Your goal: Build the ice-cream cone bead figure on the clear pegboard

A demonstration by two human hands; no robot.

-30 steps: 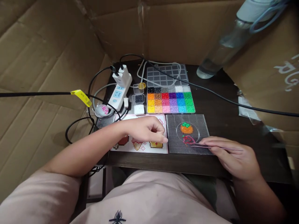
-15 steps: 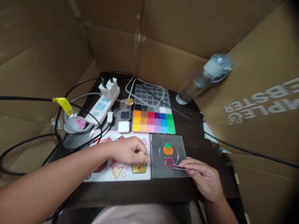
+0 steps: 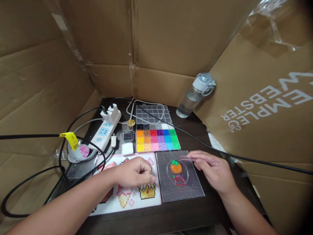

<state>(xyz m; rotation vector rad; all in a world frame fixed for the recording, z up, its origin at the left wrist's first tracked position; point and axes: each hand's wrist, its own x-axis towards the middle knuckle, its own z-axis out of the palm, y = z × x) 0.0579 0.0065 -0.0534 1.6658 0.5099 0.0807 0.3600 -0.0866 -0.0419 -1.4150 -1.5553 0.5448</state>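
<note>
My right hand (image 3: 216, 169) pinches a pair of tweezers (image 3: 187, 158), whose tips point left above the far edge of a clear pegboard (image 3: 170, 193). Whether a bead sits in the tips is too small to tell. On the pegboard are an orange bead fruit with green leaves (image 3: 176, 167) and, nearer me, a red and pink bead outline with a bit of green (image 3: 180, 180). My left hand (image 3: 140, 172) is curled into a fist over a printed pattern sheet (image 3: 133, 203), beside the board's left edge; nothing shows in it.
Behind the board lies a compartment box of coloured beads (image 3: 158, 139), lid folded back. Small boxes of white beads (image 3: 127, 148) and dark beads (image 3: 127, 136) stand left of it. A power strip (image 3: 104, 132), black cables (image 3: 195, 138), a water bottle (image 3: 193, 96) and cardboard walls (image 3: 166, 39) surround the work.
The tweezers have lifted from the red bead outline and moved away from me, toward the board's far edge. My left hand stays curled over the sheet. The camera view has shifted.
</note>
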